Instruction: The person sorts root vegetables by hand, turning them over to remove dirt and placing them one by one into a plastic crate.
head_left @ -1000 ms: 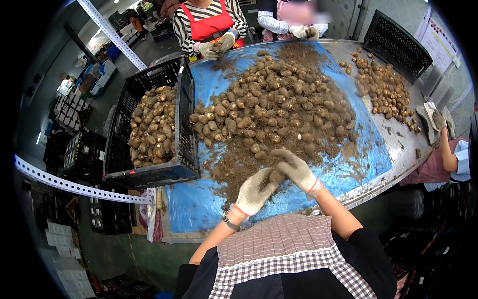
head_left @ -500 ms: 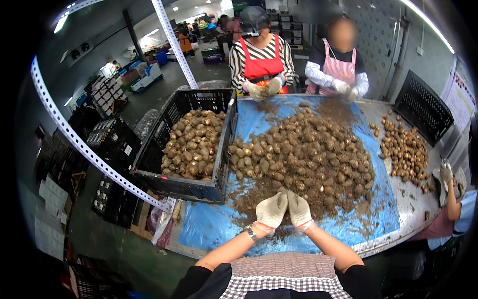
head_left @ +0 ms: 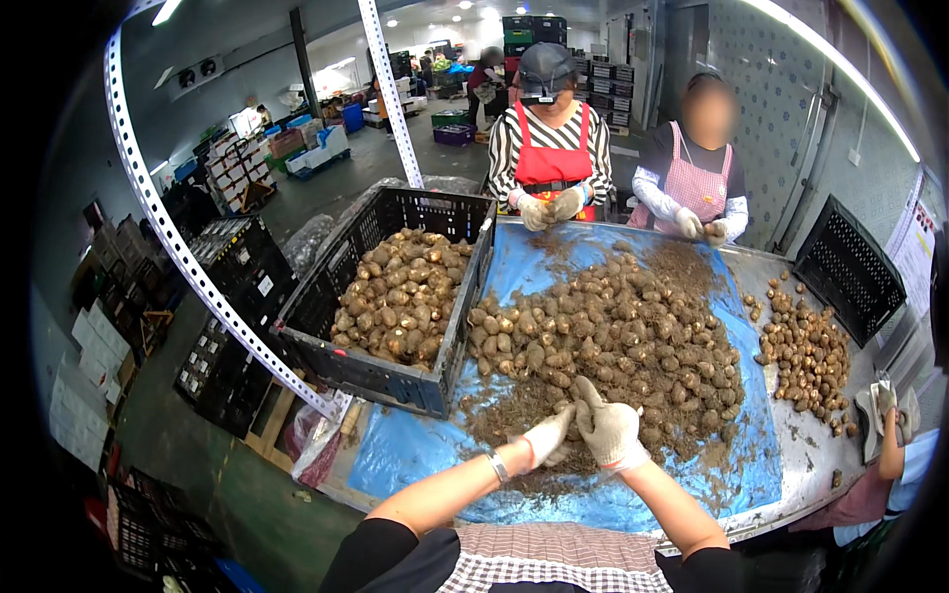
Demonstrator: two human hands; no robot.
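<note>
Both my hands wear dirty pale work gloves and meet over the near edge of the pile of small brown taro (head_left: 633, 336), which lies on a blue plastic sheet (head_left: 395, 450). Fingers curled, my left hand (head_left: 546, 441) is closed beside the right, and whatever sits in it is hidden. My right hand (head_left: 609, 431) is bent against the left, its fingertips pointing up toward the taro. Between the two gloves the held thing is too covered to name. Loose soil and root hairs (head_left: 504, 410) lie around my fingers.
A black crate (head_left: 395, 390) with cleaner taro stands left of the pile. More small taro (head_left: 806, 346) lie at the right, near a tilted empty black crate (head_left: 850, 267). Two gloved co-workers stand across the table; another person's hand (head_left: 887, 397) shows at right. A white perforated post (head_left: 188, 267) rises at left.
My hands have shifted from side by side to a tilted hold, the right one turned more upright with a finger raised. The view has tipped, so the scene sits slightly lower.
</note>
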